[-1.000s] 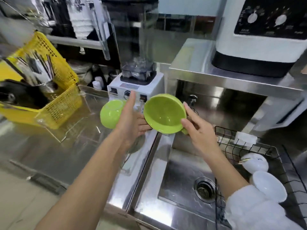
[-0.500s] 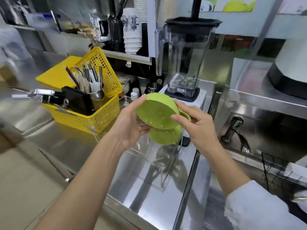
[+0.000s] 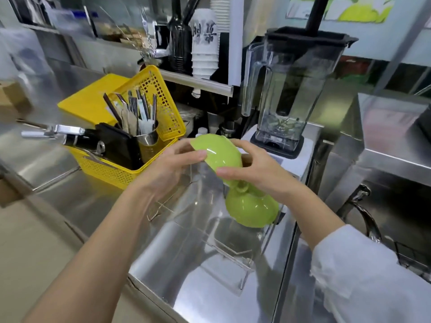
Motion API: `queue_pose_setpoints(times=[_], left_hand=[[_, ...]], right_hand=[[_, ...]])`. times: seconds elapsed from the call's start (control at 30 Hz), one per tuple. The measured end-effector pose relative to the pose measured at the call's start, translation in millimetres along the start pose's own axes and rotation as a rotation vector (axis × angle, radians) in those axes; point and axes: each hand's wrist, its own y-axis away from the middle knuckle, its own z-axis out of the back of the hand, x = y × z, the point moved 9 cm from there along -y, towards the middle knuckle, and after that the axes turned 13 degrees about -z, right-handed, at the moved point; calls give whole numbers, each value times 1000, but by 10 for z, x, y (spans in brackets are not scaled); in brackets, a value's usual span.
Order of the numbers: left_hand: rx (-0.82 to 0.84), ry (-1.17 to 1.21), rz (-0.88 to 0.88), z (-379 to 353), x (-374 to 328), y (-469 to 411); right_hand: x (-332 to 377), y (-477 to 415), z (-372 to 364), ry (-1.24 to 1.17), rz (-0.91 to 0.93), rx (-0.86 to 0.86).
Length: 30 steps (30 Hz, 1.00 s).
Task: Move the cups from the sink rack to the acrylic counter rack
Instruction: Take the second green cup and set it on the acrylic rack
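Note:
Two light green cups are over the steel counter. The upper green cup (image 3: 217, 152) is tilted bottom-up and pinched between my left hand (image 3: 168, 169) on its left and my right hand (image 3: 258, 173) across its right rim. The lower green cup (image 3: 251, 210) hangs bottom-up just under my right hand, over the right end of the clear acrylic counter rack (image 3: 242, 266). I cannot tell whether it rests on the rack or is held from above. Part of the wire sink rack (image 3: 408, 259) shows at the far right edge.
A yellow basket (image 3: 130, 173) with a steel utensil holder and a black tool stands left of the rack. A blender (image 3: 289, 89) stands right behind the cups. Stacked paper cups (image 3: 205, 43) sit on a back shelf. A faucet (image 3: 366, 206) curves over the sink at right.
Both hands carried the cups left from the sink to the acrylic rack. The upper cup has been turned bottom-up, and the lower cup has dropped down onto the rack's right end.

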Motion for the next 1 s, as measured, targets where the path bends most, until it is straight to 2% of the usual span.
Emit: queue_pose_setpoints(times=[0.13,0.2,0.3,0.43,0.53,0.63,1.0], left_hand=[[51,-84,-43,195,-25,-132],[27,-227,-55,313,6,-154],[23,-470,-64,427,66,-174],[72,-679,-61,413,217,-202],[61,-720,-11,461,349,-218],[146,-763,41,441,493,-246],[258,-922,121,462,800,-353]], right_hand=[[93,-206,47,158,79,-133],[108,-312,103,271,88,-197],[96,-432,60,350,108,-150],[-24,-547,-61,517,108,-104],[-106,-606,-98,613,93,-99],[-154,-661,-171,746,102,-90],[-256,-801,-280,948,70,-41]])
